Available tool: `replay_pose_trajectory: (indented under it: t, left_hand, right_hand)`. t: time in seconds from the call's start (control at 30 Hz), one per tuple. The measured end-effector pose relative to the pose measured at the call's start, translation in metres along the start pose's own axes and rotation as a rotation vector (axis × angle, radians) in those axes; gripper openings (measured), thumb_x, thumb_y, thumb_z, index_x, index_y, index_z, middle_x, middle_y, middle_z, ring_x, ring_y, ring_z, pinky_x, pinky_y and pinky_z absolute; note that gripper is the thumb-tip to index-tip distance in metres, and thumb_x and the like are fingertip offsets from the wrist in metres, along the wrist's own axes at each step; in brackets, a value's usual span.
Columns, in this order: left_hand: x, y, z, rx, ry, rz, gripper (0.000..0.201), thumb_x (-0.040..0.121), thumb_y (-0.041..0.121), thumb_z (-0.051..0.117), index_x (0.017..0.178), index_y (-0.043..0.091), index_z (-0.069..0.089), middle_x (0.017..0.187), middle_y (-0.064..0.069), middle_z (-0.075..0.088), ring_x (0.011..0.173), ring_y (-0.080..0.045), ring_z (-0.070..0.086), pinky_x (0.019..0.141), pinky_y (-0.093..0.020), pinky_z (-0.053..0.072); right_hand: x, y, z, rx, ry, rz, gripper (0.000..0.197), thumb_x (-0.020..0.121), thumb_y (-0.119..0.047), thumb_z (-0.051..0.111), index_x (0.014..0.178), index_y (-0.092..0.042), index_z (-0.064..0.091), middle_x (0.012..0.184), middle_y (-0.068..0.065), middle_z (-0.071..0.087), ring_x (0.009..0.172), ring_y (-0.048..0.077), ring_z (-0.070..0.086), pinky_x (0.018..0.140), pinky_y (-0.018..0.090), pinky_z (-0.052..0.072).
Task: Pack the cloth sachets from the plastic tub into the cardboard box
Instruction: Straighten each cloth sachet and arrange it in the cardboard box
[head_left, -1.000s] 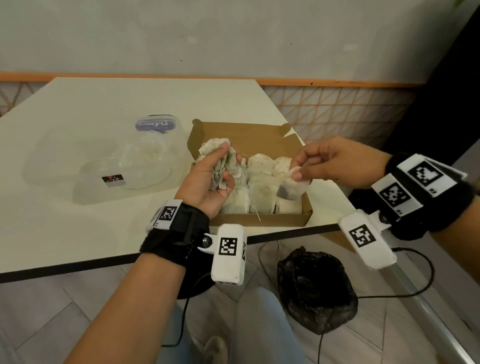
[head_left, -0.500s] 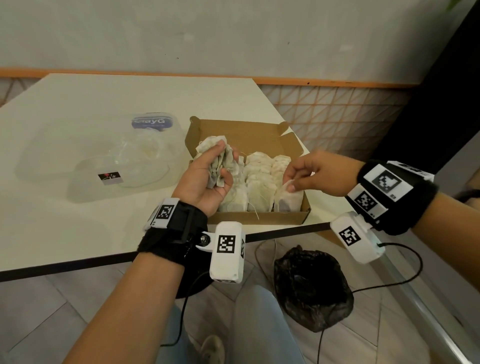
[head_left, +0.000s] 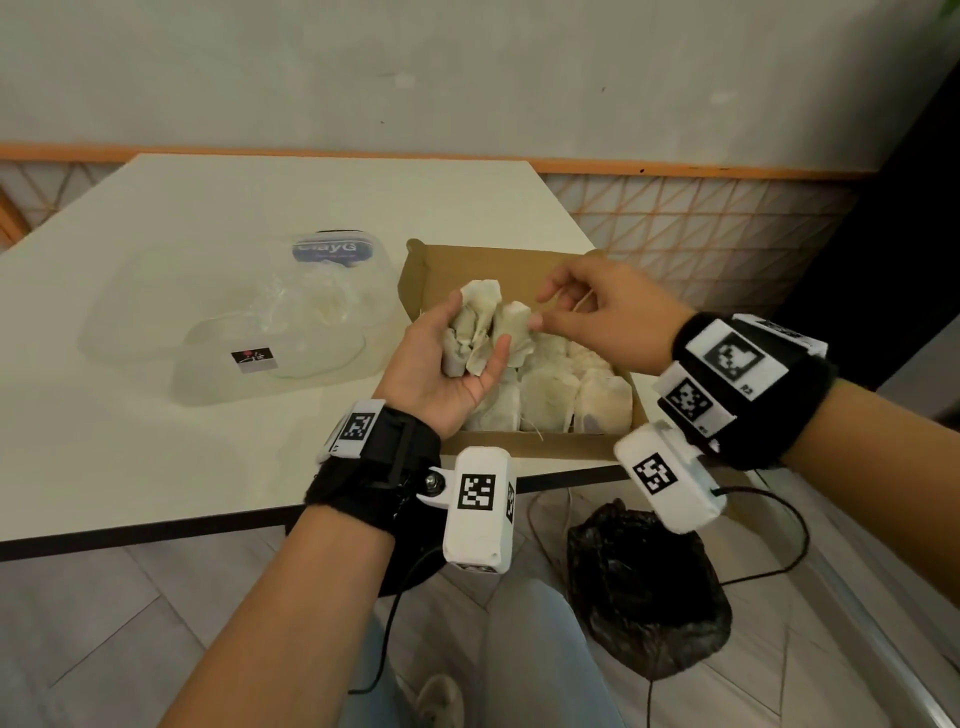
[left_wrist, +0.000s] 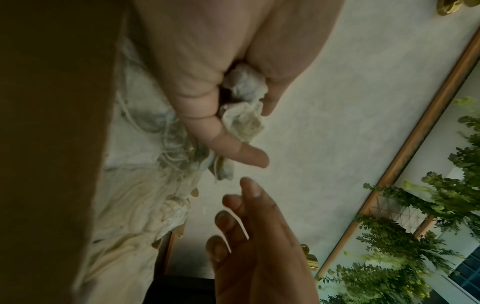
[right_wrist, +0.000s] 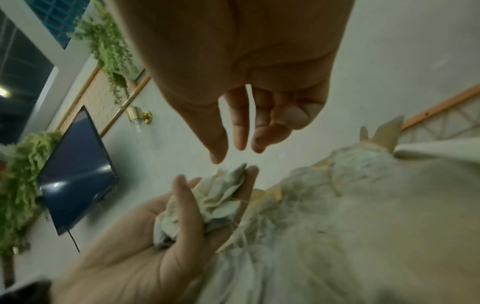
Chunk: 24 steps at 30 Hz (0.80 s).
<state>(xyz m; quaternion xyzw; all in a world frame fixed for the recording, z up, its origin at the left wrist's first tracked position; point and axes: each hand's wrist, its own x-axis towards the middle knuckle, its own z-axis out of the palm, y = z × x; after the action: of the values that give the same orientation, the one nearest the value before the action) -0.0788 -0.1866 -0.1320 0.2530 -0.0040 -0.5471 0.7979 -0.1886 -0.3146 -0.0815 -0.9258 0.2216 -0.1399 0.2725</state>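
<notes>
My left hand (head_left: 478, 332) is palm up over the left half of the cardboard box (head_left: 519, 449) and grips a bunch of crumpled pale cloth sachets (head_left: 488, 306). The wrist views show the same bunch (left_wrist: 244, 86) (right_wrist: 221, 197) between its thumb and fingers. My right hand (head_left: 540, 310) hovers just right of the bunch with loose, spread fingers (right_wrist: 239, 131) and holds nothing; its thumb tip is close to one sachet. Packed sachets (head_left: 550, 400) stand in rows in the box. The clear plastic tub (head_left: 234, 332) sits left of the box.
The box lies at the white table's (head_left: 156, 441) front right corner, close to both edges. Crumpled clear film and a blue label (head_left: 324, 249) show inside the tub. On the floor below sits a black bag (head_left: 644, 587), with cables near my knees.
My right hand set the sachet it pinched into the box's front right, let go and moved left to the bunch. The left hand stayed over the box with its bunch.
</notes>
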Motion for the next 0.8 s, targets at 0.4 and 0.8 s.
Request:
replay_pose_trajectory:
  t: [0.4, 0.8]
  left_hand:
    - [-0.002, -0.003, 0.002, 0.045, -0.074, 0.007, 0.026, 0.098, 0.026, 0.048, 0.096, 0.005, 0.063, 0.084, -0.011, 0.069, 0.057, -0.013, 0.068, 0.041, -0.013, 0.049]
    - [0.000, -0.005, 0.001, 0.129, -0.101, -0.030, 0.035, 0.094, 0.030, 0.050, 0.118, 0.004, 0.058, 0.115, -0.017, 0.063, 0.093, -0.027, 0.070, 0.037, -0.007, 0.041]
  right_hand:
    - [0.016, -0.009, 0.005, 0.144, -0.059, 0.115, 0.014, 0.073, -0.018, 0.077, 0.081, -0.012, 0.068, 0.064, -0.008, 0.058, 0.053, -0.001, 0.051, 0.052, 0.009, 0.039]
    - [0.011, -0.012, -0.002, 0.820, 0.049, 0.148, 0.013, 0.080, 0.000, 0.067, 0.077, -0.011, 0.062, 0.074, 0.004, 0.067, 0.064, 0.012, 0.066, 0.063, 0.021, 0.055]
